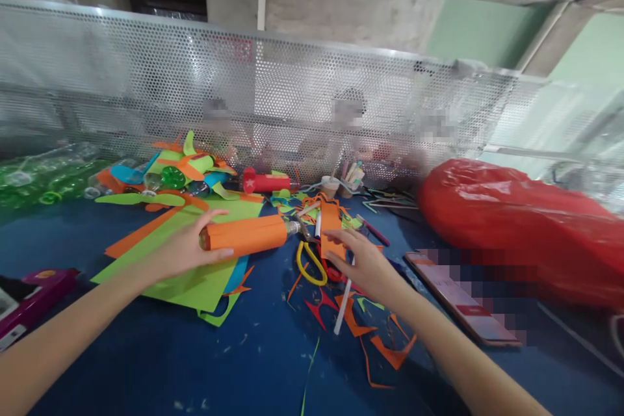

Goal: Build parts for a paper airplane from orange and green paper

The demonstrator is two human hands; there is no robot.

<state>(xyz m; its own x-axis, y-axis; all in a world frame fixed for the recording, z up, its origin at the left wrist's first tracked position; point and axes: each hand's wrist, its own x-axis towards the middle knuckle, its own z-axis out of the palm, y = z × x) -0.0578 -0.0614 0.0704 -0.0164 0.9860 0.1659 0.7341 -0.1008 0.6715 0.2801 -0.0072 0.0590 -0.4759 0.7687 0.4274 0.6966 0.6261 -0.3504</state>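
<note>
My left hand [188, 248] is closed round the left end of an orange paper-wrapped bottle [246, 235] that lies sideways over green paper sheets [195, 279], its clear neck pointing right. My right hand [363, 260] has its fingers spread and hovers over an orange paper piece [331, 224], fingertips touching its lower edge. Yellow-handled scissors [312, 261] lie between the two hands. A white stick [344, 305] lies just below my right hand.
Orange and red paper scraps [380, 344] litter the blue table [219, 364]. A phone [461, 302] lies to the right beside a big red plastic bag [521, 221]. Finished coloured bottle crafts [180, 175] and green bottles [39, 179] sit by the perforated metal screen [292, 97].
</note>
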